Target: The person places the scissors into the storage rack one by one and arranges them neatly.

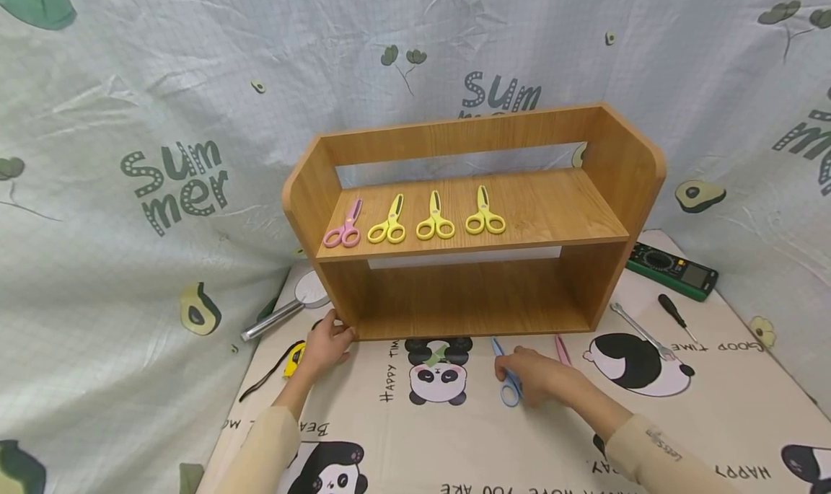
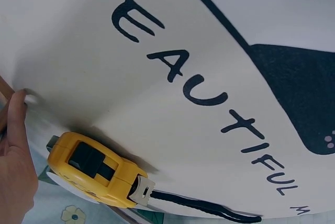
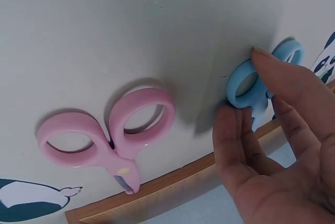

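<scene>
At the lower left corner of the wooden shelf [image 1: 480, 247], my left hand [image 1: 327, 344] grips the edge of the side panel. Only part of that hand [image 2: 18, 169] shows in the left wrist view, beside a yellow tape measure [image 2: 94, 169]. My right hand [image 1: 529, 375] pinches blue scissors [image 1: 510, 391] by the handle loops, in front of the shelf. In the right wrist view, thumb and fingers close round a loop of these scissors [image 3: 239, 98]. Pink scissors [image 3: 123, 169] lie close by, blades toward the shelf.
One pink pair [image 1: 350, 227] and three yellow pairs of scissors [image 1: 435, 216] stand in a row on the upper board. A magnifying glass [image 1: 286, 310] lies left of the shelf. On the right are a multimeter [image 1: 675, 269], a screwdriver [image 1: 675, 314] and a wrench [image 1: 639, 328].
</scene>
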Demonstrator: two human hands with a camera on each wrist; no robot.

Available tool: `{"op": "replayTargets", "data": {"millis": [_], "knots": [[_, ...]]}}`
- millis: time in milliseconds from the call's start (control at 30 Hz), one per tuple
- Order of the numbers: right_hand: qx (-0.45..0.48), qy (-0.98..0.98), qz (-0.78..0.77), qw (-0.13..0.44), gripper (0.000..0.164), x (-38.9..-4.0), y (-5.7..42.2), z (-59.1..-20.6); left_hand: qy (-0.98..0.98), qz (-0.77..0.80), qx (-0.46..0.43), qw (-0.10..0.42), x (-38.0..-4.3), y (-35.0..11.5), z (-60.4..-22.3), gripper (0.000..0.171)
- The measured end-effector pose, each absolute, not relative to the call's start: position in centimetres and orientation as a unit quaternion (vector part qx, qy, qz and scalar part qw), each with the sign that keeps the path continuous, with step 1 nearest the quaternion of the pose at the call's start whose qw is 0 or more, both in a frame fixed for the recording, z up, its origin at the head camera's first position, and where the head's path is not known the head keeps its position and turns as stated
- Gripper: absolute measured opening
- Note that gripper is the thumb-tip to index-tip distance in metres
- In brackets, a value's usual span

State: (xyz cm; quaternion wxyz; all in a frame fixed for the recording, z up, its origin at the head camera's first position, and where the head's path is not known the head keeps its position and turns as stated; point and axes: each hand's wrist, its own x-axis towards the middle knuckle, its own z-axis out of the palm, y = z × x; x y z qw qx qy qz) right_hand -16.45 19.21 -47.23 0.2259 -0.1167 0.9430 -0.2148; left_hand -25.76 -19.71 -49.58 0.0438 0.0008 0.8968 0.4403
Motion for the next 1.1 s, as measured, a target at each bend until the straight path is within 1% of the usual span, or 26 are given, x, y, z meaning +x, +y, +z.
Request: {"op": "replayTargets", "data": {"millis": [233,367,600,967,1100], "knots": [[-0.141,0.948,-0.198,0.203,0.045,-16.6,19.08,-47.69,0.897,0.438,0.0,0.051,-25.71,-19.71,-49.43,0.037],[-0.145,0.951,-0.192,0.195,0.046,-16.62,18.95,-47.75,0.897,0.439,-0.001,0.052,-25.9,-19.76,-49.49,0.038],[-0.143,0.949,-0.2,0.2,0.049,-16.66,18.92,-47.78,0.892,0.448,0.0,0.056,-26.11,-19.81,-49.67,0.039],[-0.144,0.95,-0.198,0.194,0.047,-16.59,18.81,-47.68,0.897,0.439,0.001,0.061,-26.01,-19.83,-49.45,0.04],[-0.138,0.95,-0.197,0.198,0.046,-16.59,18.64,-47.62,0.896,0.44,0.003,0.058,-25.8,-19.77,-49.48,0.038]]}}
